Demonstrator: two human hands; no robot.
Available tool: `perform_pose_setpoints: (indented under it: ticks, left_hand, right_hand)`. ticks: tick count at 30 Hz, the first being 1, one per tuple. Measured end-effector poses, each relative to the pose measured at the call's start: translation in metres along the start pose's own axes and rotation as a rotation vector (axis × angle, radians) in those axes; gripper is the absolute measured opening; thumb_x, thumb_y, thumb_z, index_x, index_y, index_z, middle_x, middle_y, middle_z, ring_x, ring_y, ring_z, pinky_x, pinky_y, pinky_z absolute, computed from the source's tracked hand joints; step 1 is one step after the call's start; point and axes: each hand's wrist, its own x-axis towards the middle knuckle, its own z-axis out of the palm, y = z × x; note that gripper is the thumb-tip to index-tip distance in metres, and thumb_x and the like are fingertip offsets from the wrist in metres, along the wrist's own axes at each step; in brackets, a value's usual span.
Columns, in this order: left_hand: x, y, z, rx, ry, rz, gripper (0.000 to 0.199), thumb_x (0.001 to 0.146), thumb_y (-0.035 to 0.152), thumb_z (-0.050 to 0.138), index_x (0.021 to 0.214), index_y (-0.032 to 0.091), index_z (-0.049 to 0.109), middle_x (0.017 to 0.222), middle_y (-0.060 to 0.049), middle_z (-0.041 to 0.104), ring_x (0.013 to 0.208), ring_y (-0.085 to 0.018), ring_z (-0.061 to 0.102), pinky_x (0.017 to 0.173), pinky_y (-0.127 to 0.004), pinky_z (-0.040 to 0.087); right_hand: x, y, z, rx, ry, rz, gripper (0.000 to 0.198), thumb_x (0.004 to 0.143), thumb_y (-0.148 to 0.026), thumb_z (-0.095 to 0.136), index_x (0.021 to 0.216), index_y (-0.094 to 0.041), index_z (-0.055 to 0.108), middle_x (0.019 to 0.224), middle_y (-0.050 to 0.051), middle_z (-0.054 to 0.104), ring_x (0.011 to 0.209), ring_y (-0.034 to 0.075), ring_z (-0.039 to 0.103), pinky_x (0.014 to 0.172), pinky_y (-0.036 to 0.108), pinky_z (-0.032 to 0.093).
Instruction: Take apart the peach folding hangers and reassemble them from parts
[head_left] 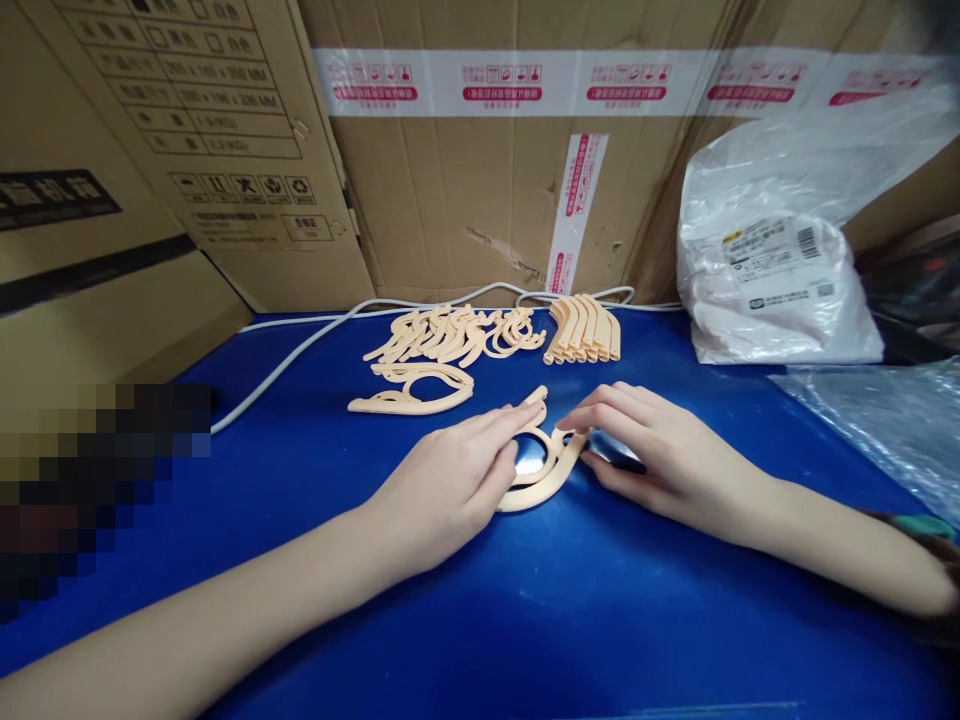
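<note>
The piece (546, 487), cream-coloured w/ a ring in its middle and a curved arm below, is kept low on the counter (450, 640), b/w both hands. Its left part is covered by the L hand (461, 470), which is closed over it w/ fingers nearly straight and thumb tucked by the ring; what's under the palm can't be seen. The right end is met by the R hand (664, 450), half open, fingertips on the far edge and thumb by the near edge; whether it's actually pinched can't be told.

For a good result, the L side should prob. be kept steady and the R end guided by fingertips only, w/ pressure put close to the joint, not out on the thin arm, which could flex. Fingers are best kept out of the gap b/w ring and arm, esp. if the arm swings. Force shouldn't be added if it binds; alignment should be checked 1st.

Beyond, a folded piece (412, 405) is laid apart on the left, w/ a loose pile (442, 338) behind it and a neat stack (583, 328) of curved parts to the pile's right. Farther right, a white bag (765, 270) is set before the box (450, 190).
</note>
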Motion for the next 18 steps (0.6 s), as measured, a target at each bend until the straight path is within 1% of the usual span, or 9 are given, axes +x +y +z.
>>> perform_pose_setpoints:
  ticks: [3,5,7,11,13,15,17,18]
  left_hand:
    - [0.001,-0.004,-0.001,-0.080,0.052,0.001,0.050,0.092,0.010,0.034,0.139,0.022,0.046,0.143,-0.001,0.051,0.131,-0.016,0.048,0.111,-0.035,0.038]
    - [0.003,-0.008,0.000,-0.106,0.096,0.015,0.048,0.090,0.008,0.035,0.134,0.021,0.050,0.137,-0.002,0.057,0.126,-0.016,0.052,0.108,-0.034,0.041]
    - [0.005,-0.011,0.002,-0.107,0.128,0.039,0.045,0.089,0.006,0.036,0.129,0.021,0.053,0.132,-0.003,0.059,0.123,-0.016,0.054,0.106,-0.035,0.042]
    - [0.006,-0.012,0.006,-0.071,0.153,0.071,0.041,0.090,0.005,0.038,0.124,0.021,0.054,0.131,-0.006,0.057,0.123,-0.017,0.051,0.108,-0.038,0.040]
    - [0.005,-0.010,0.006,-0.026,0.145,0.067,0.040,0.089,0.007,0.041,0.126,0.020,0.052,0.133,-0.007,0.054,0.127,-0.018,0.048,0.111,-0.040,0.037]
    - [0.003,-0.007,0.005,0.019,0.124,0.056,0.045,0.086,0.009,0.046,0.130,0.019,0.049,0.138,-0.008,0.050,0.131,-0.020,0.043,0.113,-0.042,0.033]
    - [0.002,-0.004,0.005,0.041,0.095,0.050,0.052,0.083,0.013,0.051,0.135,0.019,0.045,0.143,-0.009,0.045,0.135,-0.021,0.039,0.115,-0.042,0.031]
    - [0.001,-0.003,0.004,0.048,0.078,0.050,0.055,0.083,0.016,0.054,0.137,0.018,0.043,0.145,-0.009,0.043,0.137,-0.022,0.036,0.116,-0.043,0.030]
  right_hand:
    - [-0.001,0.000,-0.001,-0.035,-0.010,0.052,0.016,0.092,-0.019,0.048,0.106,-0.018,0.054,0.092,0.007,0.064,0.081,0.020,0.059,0.070,0.034,0.042]
    - [-0.001,0.000,-0.001,-0.049,-0.013,0.071,0.017,0.092,-0.020,0.049,0.107,-0.018,0.055,0.088,0.005,0.066,0.077,0.019,0.060,0.068,0.034,0.040]
    - [-0.001,0.000,-0.002,-0.071,-0.007,0.076,0.017,0.093,-0.019,0.047,0.107,-0.017,0.055,0.089,0.005,0.068,0.076,0.019,0.062,0.069,0.034,0.040]
    - [-0.001,-0.002,-0.004,-0.092,0.009,0.070,0.020,0.097,-0.021,0.039,0.105,-0.016,0.057,0.096,0.009,0.070,0.079,0.020,0.064,0.072,0.036,0.042]
    - [0.000,-0.004,-0.005,-0.084,0.003,0.082,0.023,0.098,-0.029,0.040,0.107,-0.016,0.058,0.096,0.010,0.070,0.081,0.022,0.064,0.073,0.038,0.043]
    - [0.001,-0.005,-0.006,-0.072,-0.018,0.095,0.033,0.096,-0.043,0.045,0.109,-0.016,0.059,0.097,0.011,0.069,0.085,0.024,0.063,0.075,0.040,0.043]
    - [0.001,-0.006,-0.006,-0.049,-0.051,0.081,0.047,0.091,-0.055,0.050,0.114,-0.015,0.057,0.103,0.012,0.068,0.092,0.026,0.062,0.081,0.043,0.044]
    - [0.001,-0.006,-0.006,-0.031,-0.070,0.059,0.052,0.088,-0.057,0.053,0.118,-0.014,0.056,0.110,0.013,0.067,0.099,0.026,0.061,0.087,0.045,0.043]
